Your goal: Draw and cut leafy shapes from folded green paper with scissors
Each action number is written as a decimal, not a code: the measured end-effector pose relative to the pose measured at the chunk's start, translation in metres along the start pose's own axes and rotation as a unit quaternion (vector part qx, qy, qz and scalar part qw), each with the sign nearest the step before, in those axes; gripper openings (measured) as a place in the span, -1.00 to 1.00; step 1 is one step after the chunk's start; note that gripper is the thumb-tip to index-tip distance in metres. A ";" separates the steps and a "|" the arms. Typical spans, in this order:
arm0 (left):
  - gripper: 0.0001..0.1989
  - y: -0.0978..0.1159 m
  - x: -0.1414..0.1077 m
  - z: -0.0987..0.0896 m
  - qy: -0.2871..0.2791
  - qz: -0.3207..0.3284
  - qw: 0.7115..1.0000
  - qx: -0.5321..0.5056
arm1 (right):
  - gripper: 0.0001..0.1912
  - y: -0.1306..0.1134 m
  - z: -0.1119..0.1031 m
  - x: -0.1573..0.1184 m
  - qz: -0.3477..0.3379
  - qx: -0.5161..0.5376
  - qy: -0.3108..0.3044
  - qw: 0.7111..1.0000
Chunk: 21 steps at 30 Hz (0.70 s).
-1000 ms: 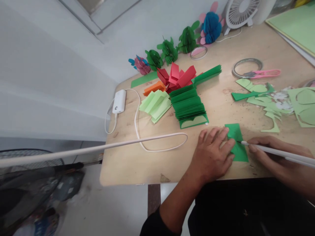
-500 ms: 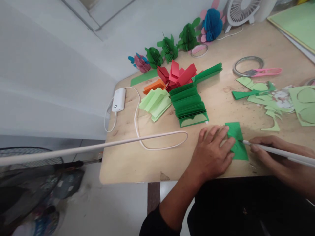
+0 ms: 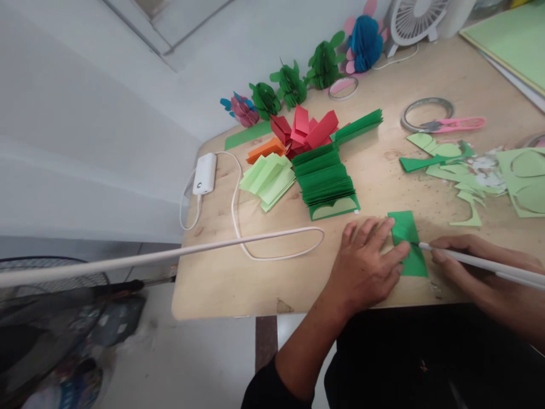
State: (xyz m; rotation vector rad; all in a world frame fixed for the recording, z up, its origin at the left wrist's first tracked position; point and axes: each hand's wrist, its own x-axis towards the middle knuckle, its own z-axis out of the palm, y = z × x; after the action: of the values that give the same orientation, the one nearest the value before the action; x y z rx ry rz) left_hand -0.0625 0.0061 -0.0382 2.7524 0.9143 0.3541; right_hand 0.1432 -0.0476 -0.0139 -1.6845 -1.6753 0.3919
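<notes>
A small green paper rectangle [image 3: 414,262] lies on the wooden table near the front edge. My left hand [image 3: 364,264] rests flat with its fingers spread, fingertips pressing the paper's left side. In my right hand [image 3: 485,278] is a slim white pen [image 3: 464,258], its tip touching the middle of the green paper. A faint line shows on the paper near the tip. Just beyond my left hand sits a pleated green paper stack [image 3: 326,176], with a pale green scalloped piece on its front fold.
Folded red papers [image 3: 309,128], pale green papers [image 3: 268,179] and an orange one [image 3: 266,149] lie farther back. Scissors [image 3: 460,124], tape rolls and paper scraps [image 3: 464,176] are at right. A white cable [image 3: 272,236] loops at left from a power bank [image 3: 205,173]. Paper figures line the wall.
My left index finger has shifted slightly over the green paper. The pen tip stays at almost the same spot, and the whole view has drifted a little.
</notes>
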 end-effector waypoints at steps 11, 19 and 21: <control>-0.66 -0.001 -0.001 0.005 0.022 0.003 1.000 -0.002 | -0.72 0.005 0.002 -0.002 -0.014 -0.004 0.008 1.000; -0.65 -0.001 -0.001 0.005 0.028 0.007 1.000 -0.001 | -0.73 0.004 0.006 0.002 -0.034 -0.003 0.011 0.999; -0.65 -0.001 -0.001 0.004 0.027 0.006 1.000 -0.001 | -0.73 0.004 0.006 0.001 -0.031 -0.001 0.012 0.999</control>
State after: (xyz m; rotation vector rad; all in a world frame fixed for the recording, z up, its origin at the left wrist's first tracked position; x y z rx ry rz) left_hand -0.0625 0.0056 -0.0429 2.7610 0.9094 0.4337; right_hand 0.1422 -0.0444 -0.0203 -1.6286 -1.7069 0.3397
